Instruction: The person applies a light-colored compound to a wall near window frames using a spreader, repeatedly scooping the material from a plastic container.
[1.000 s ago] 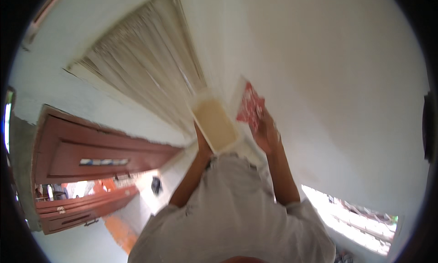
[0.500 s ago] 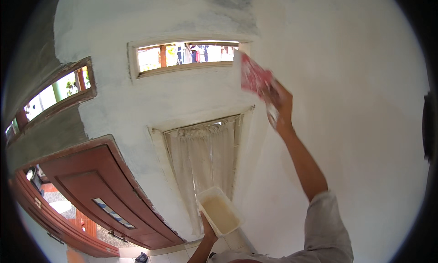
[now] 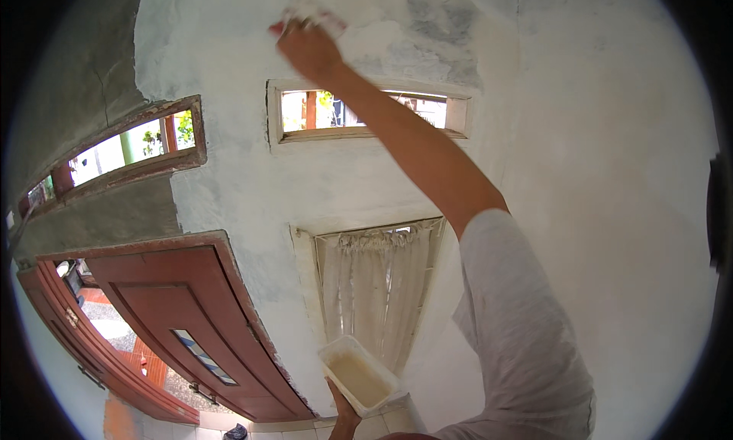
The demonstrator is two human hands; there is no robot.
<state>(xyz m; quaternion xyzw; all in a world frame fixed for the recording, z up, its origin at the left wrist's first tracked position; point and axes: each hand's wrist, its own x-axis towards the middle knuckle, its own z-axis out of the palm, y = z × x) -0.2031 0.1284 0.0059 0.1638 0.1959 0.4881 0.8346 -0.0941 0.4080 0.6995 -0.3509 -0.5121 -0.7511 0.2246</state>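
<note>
With my right arm stretched up across the window opening, my right hand [image 3: 311, 52] is closed on a flat red piece smeared with white [image 3: 330, 22]. It is at the upper part of the patchy white wall [image 3: 237, 180]; blur hides its exact kind and whether it touches the wall. Low down in front of the curtain, my left hand [image 3: 343, 403] grips a whitish rectangular plastic tub [image 3: 324, 354] by its side. Pale, creamy material [image 3: 365, 379] lies in the tub, which is tilted. Some left fingers are hidden behind it.
A narrow framed opening [image 3: 374, 133] crosses the wall above a curtained window [image 3: 374, 287]. At left are another framed opening [image 3: 187, 159], bare grey plaster [image 3: 114, 219] and a reddish-brown door [image 3: 164, 310] standing ajar. A dark object [image 3: 237, 432] lies on the tiled floor.
My right hand has swung up and left with the red piece, from beside the opening to above it. The view has shifted, and the tub stays in my left hand, now tilted differently.
</note>
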